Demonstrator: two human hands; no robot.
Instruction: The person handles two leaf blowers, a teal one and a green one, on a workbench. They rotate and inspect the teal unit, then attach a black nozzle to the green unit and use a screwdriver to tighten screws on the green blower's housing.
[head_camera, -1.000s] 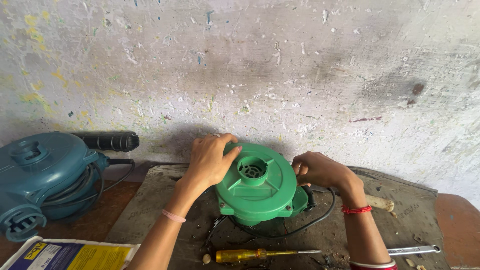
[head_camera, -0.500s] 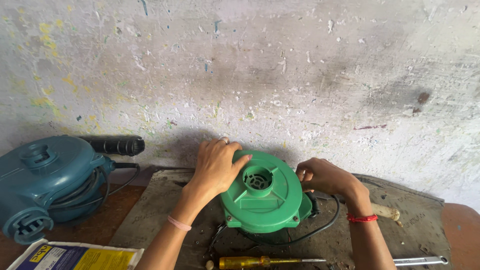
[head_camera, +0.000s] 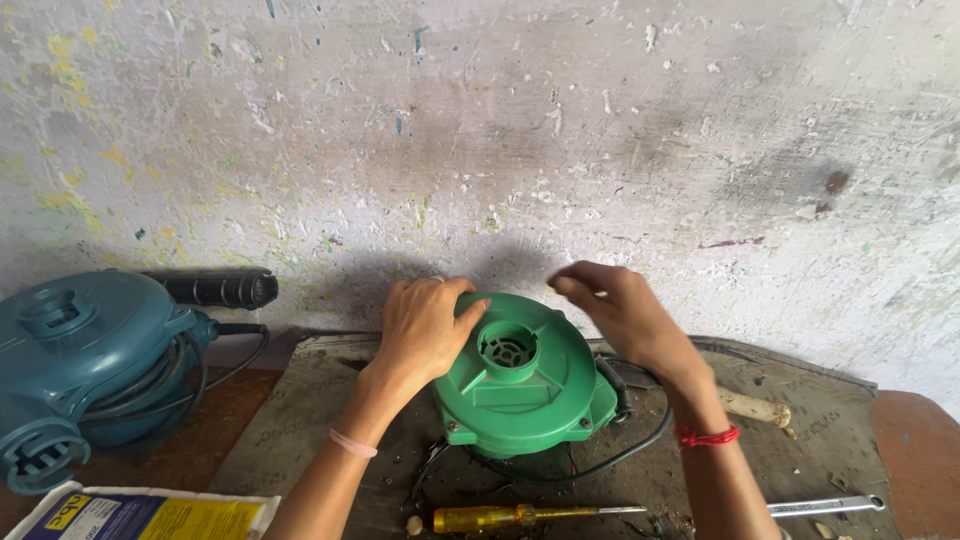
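Observation:
A green round blower housing (head_camera: 520, 385) with a grilled centre opening stands tilted on a dark work board (head_camera: 300, 410). My left hand (head_camera: 425, 325) grips its upper left rim, a pink band on the wrist. My right hand (head_camera: 615, 310) hovers at the housing's upper right edge with fingers pinched together; whether it holds something small I cannot tell. A red thread circles that wrist. A black cable (head_camera: 640, 440) loops from under the housing.
A teal blower (head_camera: 85, 365) with a black nozzle (head_camera: 215, 290) and wound cord sits at the left. A yellow-handled screwdriver (head_camera: 520, 516) and a metal wrench (head_camera: 825, 505) lie in front. A wooden handle (head_camera: 755, 408) is at right. A printed packet (head_camera: 140, 515) is bottom left. The wall is close behind.
My right hand rose from the housing's right side to its upper right edge, fingers now pinched. The view shifted slightly; my left hand stays on the rim.

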